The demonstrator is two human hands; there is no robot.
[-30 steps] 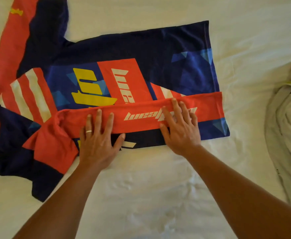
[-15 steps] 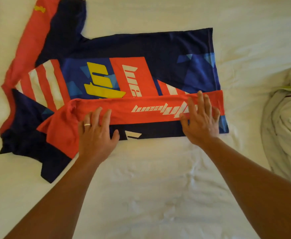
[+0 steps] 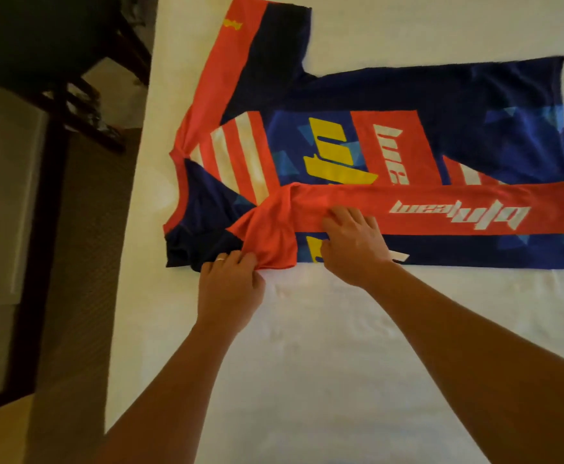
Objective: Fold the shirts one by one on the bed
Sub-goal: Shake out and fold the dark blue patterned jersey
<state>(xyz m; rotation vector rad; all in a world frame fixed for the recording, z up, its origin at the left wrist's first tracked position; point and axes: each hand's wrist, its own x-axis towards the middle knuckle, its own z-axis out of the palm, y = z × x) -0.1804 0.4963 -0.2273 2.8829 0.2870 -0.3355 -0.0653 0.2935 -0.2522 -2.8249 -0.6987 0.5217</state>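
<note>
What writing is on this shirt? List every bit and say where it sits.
"btnteam": white, upside down to the camera, on the folded red band of the jersey.
White sideways lettering on the red chest panel: partly covered, not readable for certain.
yellow mark on the far sleeve: too small to read.

Dark wooden furniture (image 3: 56, 61), carpeted floor (image 3: 83, 262)

White upside-down lettering "btnteam" on the shirt (image 3: 407, 135)'s folded orange band (image 3: 441, 209)
</note>
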